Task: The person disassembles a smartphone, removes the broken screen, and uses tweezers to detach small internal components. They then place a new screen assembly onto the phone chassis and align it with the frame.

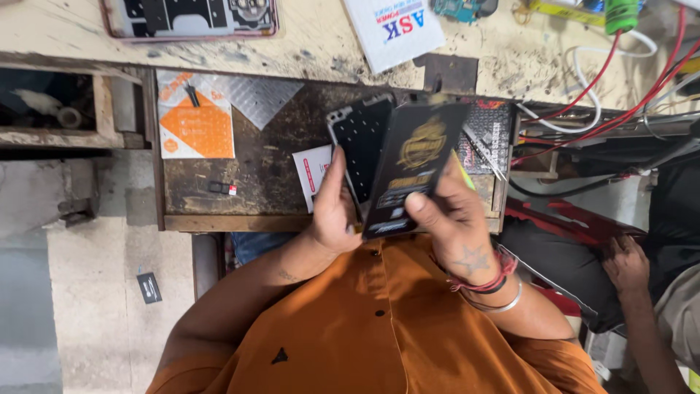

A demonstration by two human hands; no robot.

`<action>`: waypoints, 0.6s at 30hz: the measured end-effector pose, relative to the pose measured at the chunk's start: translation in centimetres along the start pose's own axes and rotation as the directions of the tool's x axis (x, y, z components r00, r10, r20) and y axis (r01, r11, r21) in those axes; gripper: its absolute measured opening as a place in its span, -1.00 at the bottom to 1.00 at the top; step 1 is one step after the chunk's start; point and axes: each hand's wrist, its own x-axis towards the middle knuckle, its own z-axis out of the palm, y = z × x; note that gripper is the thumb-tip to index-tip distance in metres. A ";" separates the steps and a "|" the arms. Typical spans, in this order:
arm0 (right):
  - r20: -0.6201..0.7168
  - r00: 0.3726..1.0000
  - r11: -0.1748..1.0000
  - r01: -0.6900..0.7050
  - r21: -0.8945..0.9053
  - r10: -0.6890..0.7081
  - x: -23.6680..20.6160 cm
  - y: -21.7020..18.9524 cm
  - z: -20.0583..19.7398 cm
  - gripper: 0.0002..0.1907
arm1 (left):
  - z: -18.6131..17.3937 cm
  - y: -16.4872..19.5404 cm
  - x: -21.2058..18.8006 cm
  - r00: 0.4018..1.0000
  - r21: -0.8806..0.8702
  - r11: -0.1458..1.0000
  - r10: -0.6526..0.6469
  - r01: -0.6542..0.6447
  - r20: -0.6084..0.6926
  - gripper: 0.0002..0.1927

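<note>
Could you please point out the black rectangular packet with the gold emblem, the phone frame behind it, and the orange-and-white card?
black rectangular packet (413,166): head view, gold emblem.
phone frame (357,138): head view, dark inner panel.
orange-and-white card (197,128): head view, orange diamond.

A: Packet (415,166): black, gold emblem, gold lettering below. Phone frame (359,142): black, fine dotted pattern, pale silver edge.

B: Noted. Shirt (379,328): orange, dark buttons. Wrist by the right hand (456,219): red thread, silver bangle (503,303).

A: Drawer (255,168): dark brown, stained. Card (195,117) inside: orange and white. Sheet (257,95) beside it: grey, embossed diamond pattern.

B: Cables (620,109): red and white. Booklet (394,29) on bench: white, blue and red lettering.
</note>
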 end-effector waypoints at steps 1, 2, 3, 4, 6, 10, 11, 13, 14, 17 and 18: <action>-0.045 0.999 1.000 0.007 0.020 -0.006 -0.1 -0.3 -0.3 -0.68 | 0.6 0.3 0.2 0.999 0.050 0.999 0.022 -0.020 -0.036 -0.31; -0.090 0.996 0.999 0.015 0.039 -0.012 -0.2 -0.5 -0.6 -0.64 | 1.1 0.6 0.4 0.996 0.102 0.994 0.045 -0.038 -0.071 -0.31; -0.097 0.995 0.989 -0.004 0.145 0.018 -0.2 -0.6 -0.9 -0.67 | 1.5 0.9 0.7 0.996 0.130 0.990 0.069 -0.061 -0.053 -0.30; -0.098 0.994 0.968 -0.022 0.249 0.048 -0.2 -0.9 -1.5 -0.70 | 1.8 1.3 0.9 0.995 0.158 0.984 0.094 -0.087 -0.033 -0.30; -0.092 0.991 0.933 -0.063 0.355 0.102 -0.2 -0.7 -1.9 -0.72 | 2.2 1.8 1.1 0.992 0.189 0.974 0.129 -0.128 0.006 -0.30; -0.049 0.990 0.939 -0.112 0.326 0.135 -0.4 0.0 -1.6 -0.68 | 2.0 2.2 0.8 0.992 0.177 0.978 0.101 -0.113 0.077 -0.29; -0.030 0.992 0.946 -0.110 0.305 0.124 -0.3 0.2 -1.4 -0.68 | 1.9 2.2 0.7 0.994 0.171 0.980 0.096 -0.104 0.054 -0.29; 0.011 0.992 0.959 -0.122 0.254 0.123 -0.2 0.2 -1.3 -0.67 | 1.6 2.1 0.6 0.994 0.159 0.983 0.101 -0.095 -0.035 -0.32; 0.033 0.992 0.965 -0.127 0.229 0.123 -0.1 0.2 -1.2 -0.67 | 1.5 2.0 0.5 0.988 0.156 0.983 0.113 -0.096 -0.102 -0.34; 0.043 0.989 0.976 -0.145 0.164 0.139 0.2 0.1 -0.9 -0.66 | 1.2 1.7 0.5 0.976 0.135 0.982 0.153 -0.132 -0.154 -0.40; 0.032 0.991 0.979 -0.135 0.153 0.132 0.2 0.1 -0.8 -0.67 | 1.1 1.6 0.5 0.977 0.130 0.982 0.153 -0.134 -0.148 -0.40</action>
